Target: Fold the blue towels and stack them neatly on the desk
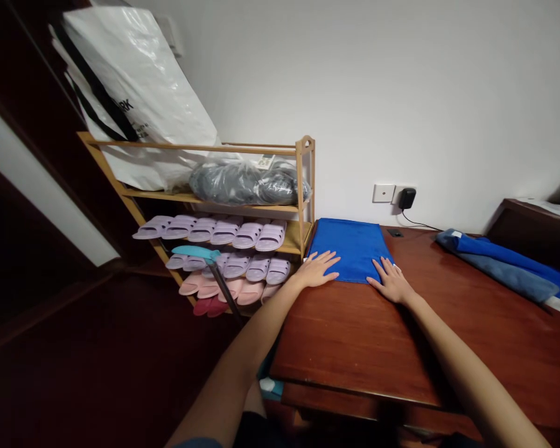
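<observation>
A blue cloth [351, 246] lies flat as a rectangle on the wooden table [354, 336], close to the wall. My left hand [318, 269] rests on its near left corner, fingers spread. On the near right corner lies my right hand [391, 281], its fingers apart too. Both palms face down, and neither hand grips anything. A bit of white, perhaps a tag, shows beside the fingers of my right hand.
Left of the table stands a wooden shoe rack [303, 186] with purple slippers [247, 235], pink slippers and a large white bag [140, 68]. More folded cloths [504, 261] lie on the table's right. A black charger [407, 198] is plugged into the wall.
</observation>
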Action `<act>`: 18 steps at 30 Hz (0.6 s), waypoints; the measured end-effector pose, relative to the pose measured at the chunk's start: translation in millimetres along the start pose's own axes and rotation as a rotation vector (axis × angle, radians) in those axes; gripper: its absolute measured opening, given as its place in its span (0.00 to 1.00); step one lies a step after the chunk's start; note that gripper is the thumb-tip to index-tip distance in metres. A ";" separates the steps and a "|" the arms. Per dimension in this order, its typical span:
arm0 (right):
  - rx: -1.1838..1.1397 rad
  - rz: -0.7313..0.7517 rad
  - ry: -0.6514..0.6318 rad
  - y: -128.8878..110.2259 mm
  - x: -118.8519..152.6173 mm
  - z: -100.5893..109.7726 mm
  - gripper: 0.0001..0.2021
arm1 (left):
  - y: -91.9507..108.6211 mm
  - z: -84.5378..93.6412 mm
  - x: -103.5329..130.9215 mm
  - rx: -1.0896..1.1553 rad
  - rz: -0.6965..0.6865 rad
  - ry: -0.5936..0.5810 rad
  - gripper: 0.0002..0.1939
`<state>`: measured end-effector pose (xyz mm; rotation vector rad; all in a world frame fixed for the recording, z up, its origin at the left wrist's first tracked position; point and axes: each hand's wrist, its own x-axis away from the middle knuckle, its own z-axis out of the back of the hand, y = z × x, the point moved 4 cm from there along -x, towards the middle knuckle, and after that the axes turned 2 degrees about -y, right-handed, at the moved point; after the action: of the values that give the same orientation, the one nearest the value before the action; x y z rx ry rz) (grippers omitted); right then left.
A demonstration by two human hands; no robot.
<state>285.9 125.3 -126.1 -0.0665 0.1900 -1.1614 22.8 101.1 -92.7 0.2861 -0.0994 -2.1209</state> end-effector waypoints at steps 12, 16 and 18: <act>-0.046 0.005 0.011 20.4 -5.6 -4.2 0.38 | -6.2 -0.4 0.7 -0.049 0.111 0.085 0.30; -0.033 -0.187 0.064 91.1 21.1 10.7 0.37 | -6.2 0.5 1.3 -0.041 0.135 0.088 0.30; -0.004 -0.321 0.104 141.8 46.3 20.6 0.39 | -6.5 0.6 0.7 -0.029 0.141 0.085 0.31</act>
<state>435.8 138.3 -132.4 -0.0406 0.2814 -1.4856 16.9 104.0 -93.4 0.3416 -0.0383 -1.9657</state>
